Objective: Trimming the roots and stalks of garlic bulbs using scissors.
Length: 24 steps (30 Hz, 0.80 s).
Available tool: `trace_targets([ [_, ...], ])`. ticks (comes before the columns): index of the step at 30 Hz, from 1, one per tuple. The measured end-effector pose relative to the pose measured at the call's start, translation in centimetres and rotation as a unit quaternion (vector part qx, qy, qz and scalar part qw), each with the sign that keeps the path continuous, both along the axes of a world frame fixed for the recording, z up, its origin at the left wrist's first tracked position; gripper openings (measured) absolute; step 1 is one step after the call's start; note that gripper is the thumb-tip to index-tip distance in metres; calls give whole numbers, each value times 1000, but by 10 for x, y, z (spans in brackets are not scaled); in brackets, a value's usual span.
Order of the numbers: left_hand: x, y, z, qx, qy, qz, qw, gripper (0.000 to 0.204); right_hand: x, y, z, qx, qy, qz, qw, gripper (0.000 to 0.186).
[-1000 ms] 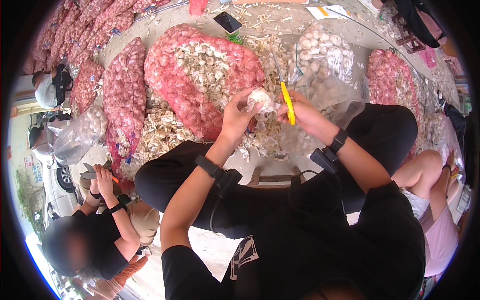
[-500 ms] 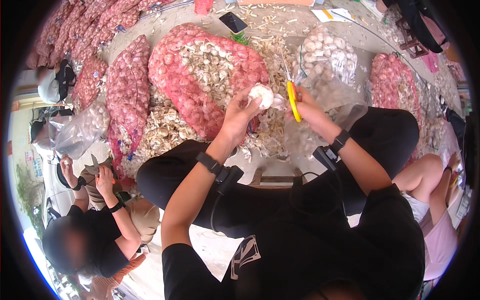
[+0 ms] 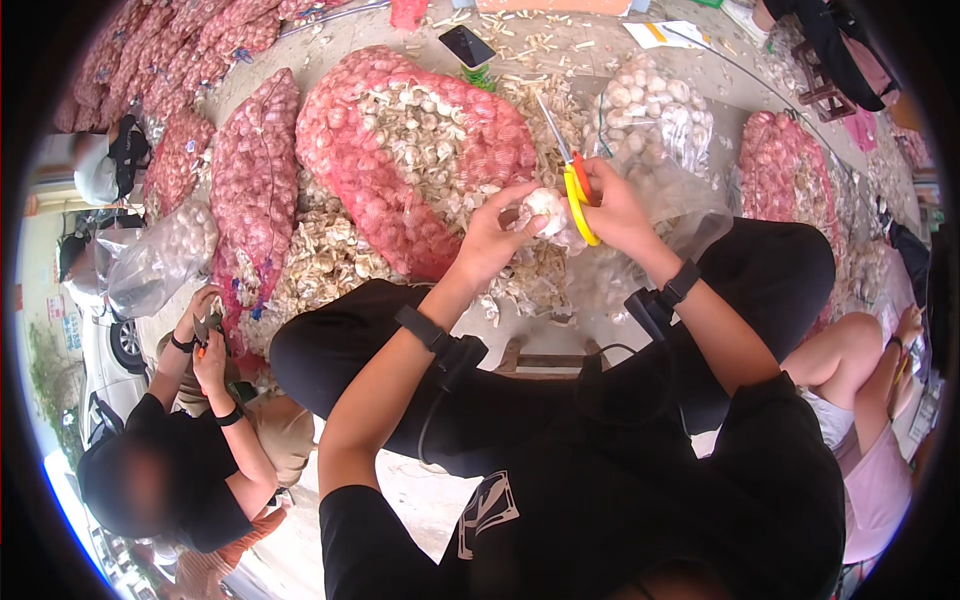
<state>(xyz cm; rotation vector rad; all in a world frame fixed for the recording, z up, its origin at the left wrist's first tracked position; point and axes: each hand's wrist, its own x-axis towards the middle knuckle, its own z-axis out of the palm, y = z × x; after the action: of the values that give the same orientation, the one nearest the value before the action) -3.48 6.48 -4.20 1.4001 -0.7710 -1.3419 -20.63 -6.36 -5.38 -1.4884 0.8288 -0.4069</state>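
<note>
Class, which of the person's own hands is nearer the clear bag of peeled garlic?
Right. The right hand, gripping yellow scissors, is beside the clear bag; the left hand, holding a garlic bulb, is farther away.

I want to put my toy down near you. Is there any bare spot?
A bare floor strip lies below the hands, between the knees. More bare floor shows low down beside the co-worker. Around the red sack and clear bag it is crowded with garlic scraps.

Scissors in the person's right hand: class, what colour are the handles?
Yellow, with a touch of orange by the blades; the scissors show best in the head view.
</note>
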Motion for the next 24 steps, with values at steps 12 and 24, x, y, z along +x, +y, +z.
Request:
trace_targets([
  [12,-5,0,-3,64,159,58,984,55,-4,-3,-15,75,-56,-35,995,42],
  [24,-1,0,-8,-12,74,-38,996,58,-5,-1,-9,81,-11,-60,995,45],
])
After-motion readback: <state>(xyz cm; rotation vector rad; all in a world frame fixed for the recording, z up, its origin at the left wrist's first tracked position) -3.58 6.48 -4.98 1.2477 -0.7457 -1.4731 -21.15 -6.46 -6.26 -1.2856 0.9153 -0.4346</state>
